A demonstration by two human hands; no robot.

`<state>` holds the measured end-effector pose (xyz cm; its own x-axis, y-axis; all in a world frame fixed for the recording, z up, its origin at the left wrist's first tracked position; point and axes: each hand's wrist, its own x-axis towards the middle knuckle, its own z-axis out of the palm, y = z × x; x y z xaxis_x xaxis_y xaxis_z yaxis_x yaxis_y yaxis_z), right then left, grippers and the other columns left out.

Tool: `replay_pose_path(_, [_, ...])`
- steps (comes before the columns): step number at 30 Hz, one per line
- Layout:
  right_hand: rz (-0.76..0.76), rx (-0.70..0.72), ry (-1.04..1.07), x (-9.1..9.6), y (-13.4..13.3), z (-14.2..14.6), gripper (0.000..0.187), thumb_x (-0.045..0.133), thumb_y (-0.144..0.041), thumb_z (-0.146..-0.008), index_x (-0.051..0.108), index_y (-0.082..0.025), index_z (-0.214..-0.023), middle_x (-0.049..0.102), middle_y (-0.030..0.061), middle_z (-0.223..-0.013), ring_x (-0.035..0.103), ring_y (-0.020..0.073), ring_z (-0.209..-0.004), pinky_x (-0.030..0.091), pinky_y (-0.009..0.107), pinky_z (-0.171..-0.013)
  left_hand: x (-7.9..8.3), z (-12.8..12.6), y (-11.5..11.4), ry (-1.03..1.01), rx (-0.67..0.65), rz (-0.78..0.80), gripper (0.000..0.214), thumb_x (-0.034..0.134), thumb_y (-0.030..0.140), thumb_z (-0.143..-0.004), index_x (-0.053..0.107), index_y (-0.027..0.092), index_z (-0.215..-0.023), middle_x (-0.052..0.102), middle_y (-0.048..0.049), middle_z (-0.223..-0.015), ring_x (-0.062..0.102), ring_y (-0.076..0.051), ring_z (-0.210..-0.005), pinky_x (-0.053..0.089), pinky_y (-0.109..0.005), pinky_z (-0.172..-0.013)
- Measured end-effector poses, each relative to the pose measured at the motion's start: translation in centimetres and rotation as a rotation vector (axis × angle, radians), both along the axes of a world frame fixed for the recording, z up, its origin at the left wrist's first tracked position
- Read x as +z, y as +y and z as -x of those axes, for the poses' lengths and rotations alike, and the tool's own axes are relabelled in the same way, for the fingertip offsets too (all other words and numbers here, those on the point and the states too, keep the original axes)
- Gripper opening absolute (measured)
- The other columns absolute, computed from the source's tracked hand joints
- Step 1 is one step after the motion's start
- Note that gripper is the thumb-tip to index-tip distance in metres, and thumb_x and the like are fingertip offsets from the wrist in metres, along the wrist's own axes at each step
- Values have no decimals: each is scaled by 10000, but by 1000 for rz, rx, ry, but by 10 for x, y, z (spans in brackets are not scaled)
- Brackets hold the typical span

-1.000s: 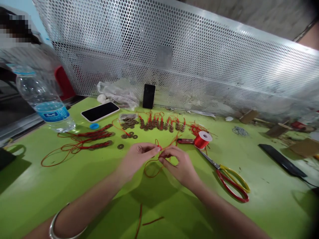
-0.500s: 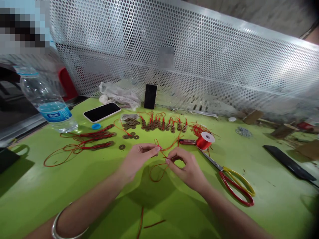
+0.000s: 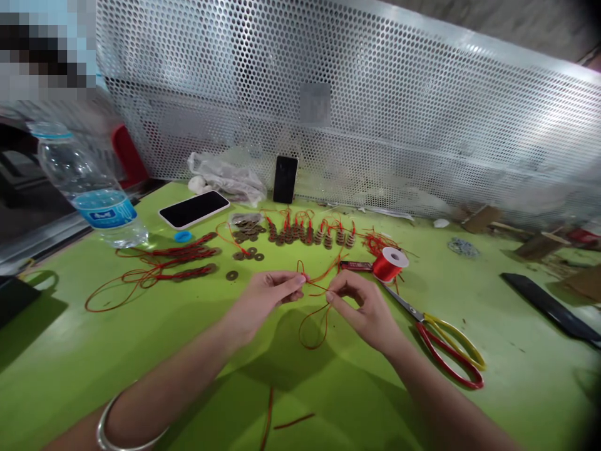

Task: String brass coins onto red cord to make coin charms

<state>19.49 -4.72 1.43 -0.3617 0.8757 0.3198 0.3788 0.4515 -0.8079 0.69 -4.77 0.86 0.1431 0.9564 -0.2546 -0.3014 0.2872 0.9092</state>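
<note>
Between my hands runs a thin red cord (image 3: 313,336), its loop hanging below my right fingers. My left hand (image 3: 272,294) pinches the cord, and a small loop sticks up above its fingertips. My right hand (image 3: 359,307) pinches the same cord a short way to the right, holding the stretch between them fairly straight. Whether a coin is under the left fingers is hidden. Behind my hands stands a row of coin bundles (image 3: 300,233) tied with red cord. Loose coins (image 3: 251,254) and a coin pile (image 3: 248,229) lie to the left of it.
Right of my hands are a red thread spool (image 3: 385,265) and scissors (image 3: 422,319). Corded coin strings (image 3: 188,254), a water bottle (image 3: 101,194) and a phone (image 3: 195,210) are on the left. Another phone (image 3: 285,180) leans upright before a perforated metal panel (image 3: 375,125). Cord scraps (image 3: 293,422) lie in front.
My right hand has moved a little to the right, away from the left, drawing the cord out between them. The hanging loop has shifted right with it.
</note>
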Motion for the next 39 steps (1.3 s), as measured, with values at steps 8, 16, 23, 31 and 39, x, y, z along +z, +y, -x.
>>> replay_pose_path(8, [-13,24,-26,4,-1,-1,113,547,-148,-770,514,-183,-668,553,-2,-645,501,120,-596,396,221,-554,-3,2,3,-39,33,-33,281,827,364,-531,726,170,-707,665,3,-699,549,-90,-645,452,-214,-715])
replay_pose_path(16, [17,54,-13,5,0,-3,112,547,-138,-765,518,-174,-663,556,4,-661,507,120,-615,408,225,-580,-8,3,4,94,63,-77,255,789,373,-586,728,179,-740,669,12,-699,548,-102,-679,426,-204,-698])
replay_pose_path(23, [148,115,40,2,4,-4,64,548,-204,-792,573,-169,-745,591,31,-734,551,147,-692,447,263,-640,0,-1,-1,187,14,-132,259,766,387,-614,730,168,-748,666,0,-673,559,-124,-667,440,-237,-689])
replay_pose_path(31, [544,146,374,-8,4,7,295,663,-385,-739,622,-165,-933,661,40,-787,634,163,-727,517,315,-708,0,-8,-9,203,-221,-213,236,708,257,-681,723,131,-880,730,-66,-911,625,-162,-789,467,-277,-777])
replay_pose_path(39, [566,36,325,-6,3,7,316,723,-422,-667,612,-147,-778,512,-45,-537,382,49,-421,284,195,-405,8,-7,-12,493,-185,-305,212,634,245,-742,715,140,-907,727,-53,-891,616,-160,-746,463,-266,-701])
